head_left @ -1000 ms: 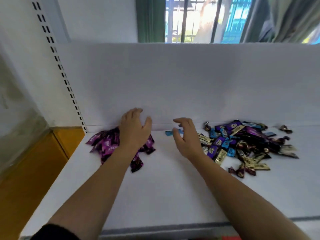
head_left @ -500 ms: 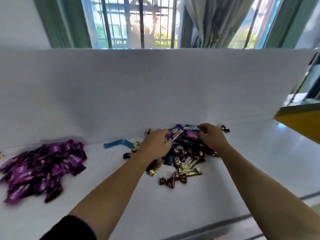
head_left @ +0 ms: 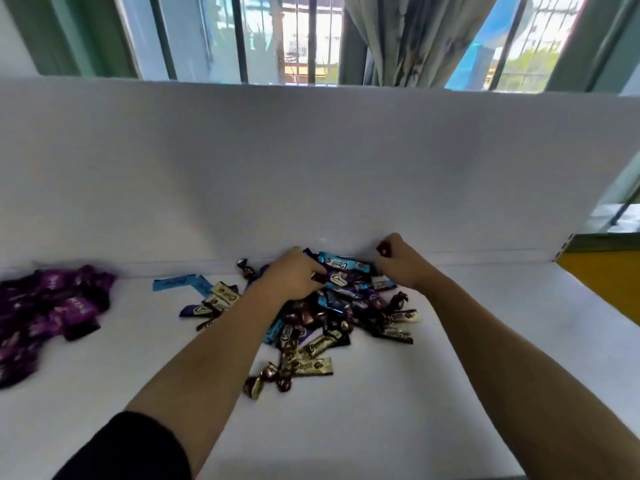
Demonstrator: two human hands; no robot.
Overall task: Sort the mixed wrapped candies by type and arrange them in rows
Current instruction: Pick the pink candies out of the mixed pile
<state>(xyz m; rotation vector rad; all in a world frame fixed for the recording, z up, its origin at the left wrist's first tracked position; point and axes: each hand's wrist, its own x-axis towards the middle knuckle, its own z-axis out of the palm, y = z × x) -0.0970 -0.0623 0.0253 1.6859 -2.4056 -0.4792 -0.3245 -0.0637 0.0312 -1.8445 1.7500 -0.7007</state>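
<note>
- White tabletop point(head_left: 450, 393) with a white upright back panel point(head_left: 311, 168); barred window and grey curtain behind.
- Mixed pile of wrapped candies point(head_left: 346, 317), blue, gold, purple and dark red, mid-table against the panel.
- Heap of purple-wrapped candies point(head_left: 52, 306) far left, well apart.
- Light-blue wrapped bars point(head_left: 173, 283) lie between heap and pile.
- Left hand point(head_left: 294, 278): fingers curled into the pile top; cannot tell if gripping.
- Right hand point(head_left: 403, 266) pinches a small dark-red wrapped candy point(head_left: 382, 252) at the pile's rear right.

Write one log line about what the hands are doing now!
left hand: in mixed pile, grip unclear | right hand: pinches dark red candy | purple pile: apart, left
</note>
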